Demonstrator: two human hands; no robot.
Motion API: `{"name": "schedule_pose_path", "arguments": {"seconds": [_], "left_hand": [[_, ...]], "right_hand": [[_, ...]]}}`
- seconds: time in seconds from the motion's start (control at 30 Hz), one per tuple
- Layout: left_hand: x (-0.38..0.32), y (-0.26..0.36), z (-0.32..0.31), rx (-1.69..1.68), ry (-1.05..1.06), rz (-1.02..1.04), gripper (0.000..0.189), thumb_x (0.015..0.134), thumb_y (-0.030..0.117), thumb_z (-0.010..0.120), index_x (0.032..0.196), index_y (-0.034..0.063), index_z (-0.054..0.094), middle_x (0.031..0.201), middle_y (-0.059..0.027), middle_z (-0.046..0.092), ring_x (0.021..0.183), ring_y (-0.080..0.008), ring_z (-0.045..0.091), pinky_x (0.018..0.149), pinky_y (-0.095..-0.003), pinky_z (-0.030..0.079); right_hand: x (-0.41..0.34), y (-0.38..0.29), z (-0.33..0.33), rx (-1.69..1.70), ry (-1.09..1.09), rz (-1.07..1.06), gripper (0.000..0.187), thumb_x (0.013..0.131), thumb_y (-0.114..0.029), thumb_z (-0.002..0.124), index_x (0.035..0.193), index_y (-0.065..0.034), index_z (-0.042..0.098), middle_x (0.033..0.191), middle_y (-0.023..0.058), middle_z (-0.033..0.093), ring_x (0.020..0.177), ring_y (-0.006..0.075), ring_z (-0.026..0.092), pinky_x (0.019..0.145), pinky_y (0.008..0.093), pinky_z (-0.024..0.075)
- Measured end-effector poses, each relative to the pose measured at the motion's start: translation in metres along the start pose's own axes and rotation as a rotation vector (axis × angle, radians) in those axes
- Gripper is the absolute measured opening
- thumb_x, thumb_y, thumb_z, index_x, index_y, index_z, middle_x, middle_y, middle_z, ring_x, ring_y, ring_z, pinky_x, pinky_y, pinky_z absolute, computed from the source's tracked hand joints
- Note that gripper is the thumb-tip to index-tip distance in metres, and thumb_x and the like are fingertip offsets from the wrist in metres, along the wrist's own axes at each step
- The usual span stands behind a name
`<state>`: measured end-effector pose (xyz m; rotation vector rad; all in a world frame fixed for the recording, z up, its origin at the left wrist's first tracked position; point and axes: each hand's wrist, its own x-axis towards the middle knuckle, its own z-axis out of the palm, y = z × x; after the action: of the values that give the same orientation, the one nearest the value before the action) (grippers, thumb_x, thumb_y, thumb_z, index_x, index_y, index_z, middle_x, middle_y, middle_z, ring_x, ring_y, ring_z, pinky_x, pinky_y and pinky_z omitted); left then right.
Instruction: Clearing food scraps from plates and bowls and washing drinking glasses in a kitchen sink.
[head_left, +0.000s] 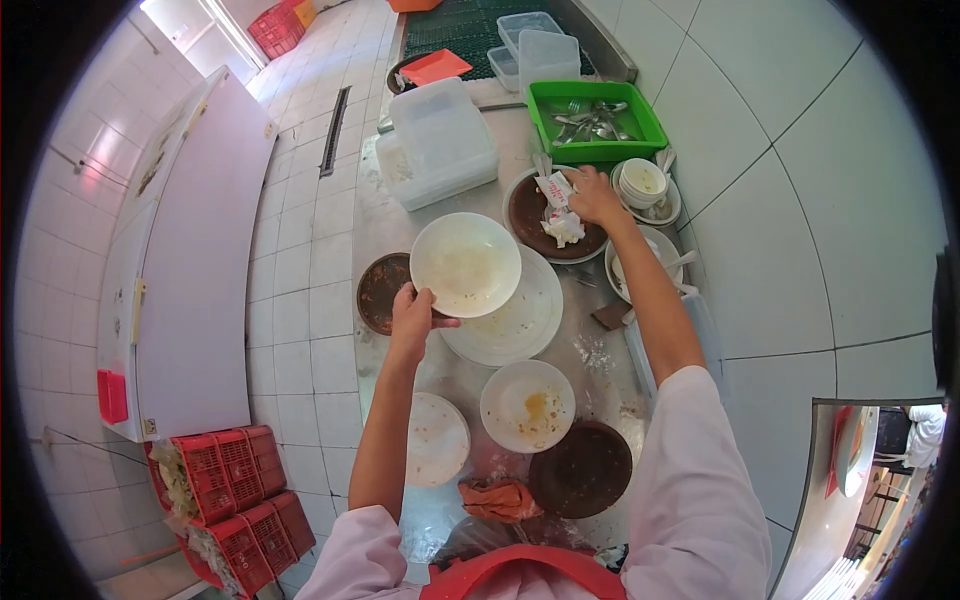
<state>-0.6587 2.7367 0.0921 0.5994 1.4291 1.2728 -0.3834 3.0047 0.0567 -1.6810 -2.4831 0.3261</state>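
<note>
My left hand grips the near-left rim of a white bowl, tilted so its inside, with pale residue and a few crumbs, faces me. Below it lies a large white plate. A brown dish stands at its left, partly covered by my hand and the bowl. My right hand is over a brown-centred round dish with a pale rim. Its fingers are at a printed paper wrapper; whether they pinch it is hidden. Crumpled white tissue and cutlery lie in that dish.
A green tray holds cutlery; stacked small bowls stand right of it. Clear plastic containers are at the back left. Nearer me are a soiled plate, a white plate, a dark dish and an orange cloth.
</note>
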Motion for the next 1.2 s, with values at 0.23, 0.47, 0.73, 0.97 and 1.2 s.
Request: {"name": "schedule_pose_path", "arguments": {"seconds": [0.23,0.47,0.73,0.97,1.2], "left_hand": [[-0.007,-0.002,0.003,0.026,-0.024,-0.002,0.029,0.087,0.006,0.042,0.111,-0.0088,0.049,0.1,-0.0147,0.058,0.068,-0.0234,0.066,0.054,-0.0295,0.061],[-0.01,-0.002,0.003,0.0,-0.05,0.015,0.031,0.088,0.007,0.041,0.114,-0.0095,0.047,0.102,-0.015,0.059,0.069,-0.0226,0.066,0.054,-0.0293,0.06],[-0.004,-0.011,0.017,-0.013,-0.05,-0.026,0.026,0.086,0.007,0.042,0.107,-0.0075,0.048,0.095,-0.0168,0.061,0.062,-0.0241,0.066,0.054,-0.0297,0.061],[-0.002,-0.02,0.022,-0.03,-0.046,-0.058,0.019,0.088,0.008,0.044,0.098,-0.0081,0.046,0.09,-0.0174,0.06,0.058,-0.0266,0.066,0.052,-0.0303,0.06],[0.0,-0.032,0.04,-0.076,-0.08,-0.07,0.018,0.088,0.009,0.044,0.096,-0.0075,0.045,0.092,-0.0174,0.059,0.06,-0.0275,0.067,0.054,-0.0308,0.06]], "right_hand": [[-0.01,-0.005,0.018,-0.175,-0.182,-0.168,0.063,0.086,-0.053,0.056,0.138,-0.0201,0.048,0.142,0.0156,0.043,0.131,0.038,0.039,0.108,0.0494,0.0337],[-0.013,-0.006,0.018,-0.247,-0.175,-0.152,0.047,0.083,-0.045,0.062,0.112,-0.0082,0.068,0.131,0.017,0.05,0.125,0.0397,0.044,0.097,0.0489,0.0455],[-0.047,-0.03,0.028,-0.113,-0.055,0.021,0.028,0.076,-0.016,0.067,0.102,-0.0068,0.071,0.113,0.0218,0.061,0.105,0.0412,0.06,0.087,0.0454,0.0524],[-0.045,-0.016,-0.026,0.08,-0.27,-0.166,0.028,0.07,-0.014,0.072,0.096,-0.0044,0.074,0.092,0.02,0.07,0.081,0.0329,0.069,0.076,0.0394,0.055],[-0.091,-0.102,-0.026,0.825,-0.256,0.035,0.056,0.078,-0.035,0.075,0.123,-0.0061,0.062,0.099,0.0191,0.069,0.089,0.0266,0.069,0.08,0.0385,0.0529]]}}
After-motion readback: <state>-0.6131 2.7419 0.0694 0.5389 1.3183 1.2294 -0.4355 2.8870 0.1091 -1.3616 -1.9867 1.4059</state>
